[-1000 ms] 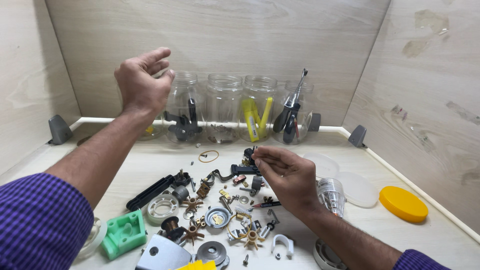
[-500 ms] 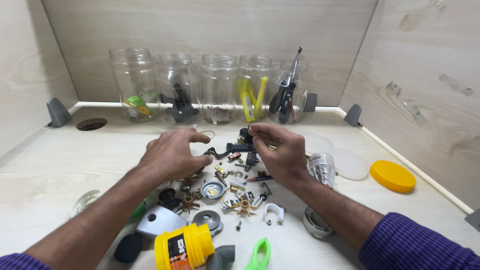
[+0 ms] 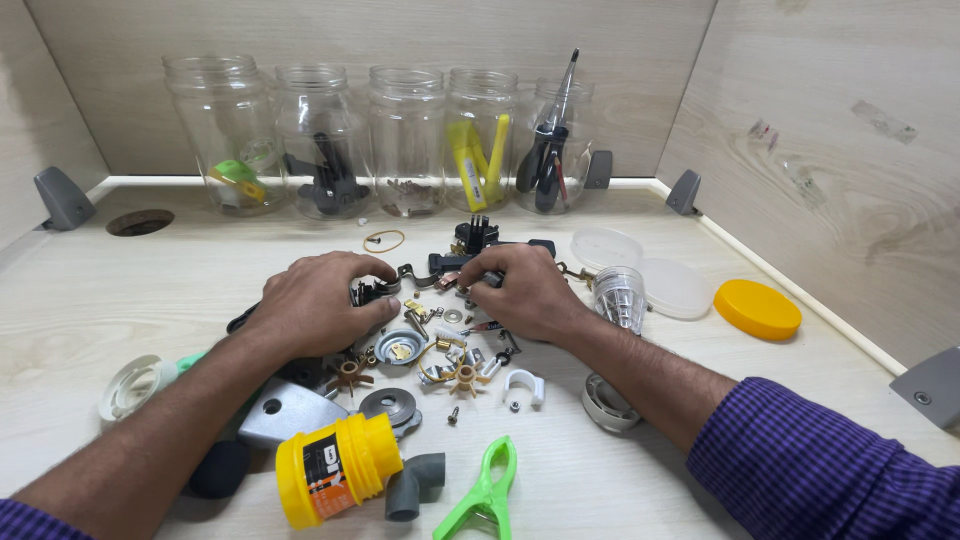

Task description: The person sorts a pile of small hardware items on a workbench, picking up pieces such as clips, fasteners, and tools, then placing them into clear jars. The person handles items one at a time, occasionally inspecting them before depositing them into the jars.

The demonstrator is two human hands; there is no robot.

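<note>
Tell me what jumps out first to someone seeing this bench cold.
Both hands, left hand and right hand, meet over a heap of small metal parts at the table's middle. Behind them, a row of glass jars lines the back wall. In front lie a yellow canister and a green clamp.

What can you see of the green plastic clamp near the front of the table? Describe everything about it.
The green clamp is bright lime plastic, a spring-clip shape with two long handles and an oval opening near its pivot. It lies flat on the pale wooden table, running diagonally toward the front edge, which cuts off its lower end. A grey pipe elbow lies just beside it. Neither hand touches it.
</note>
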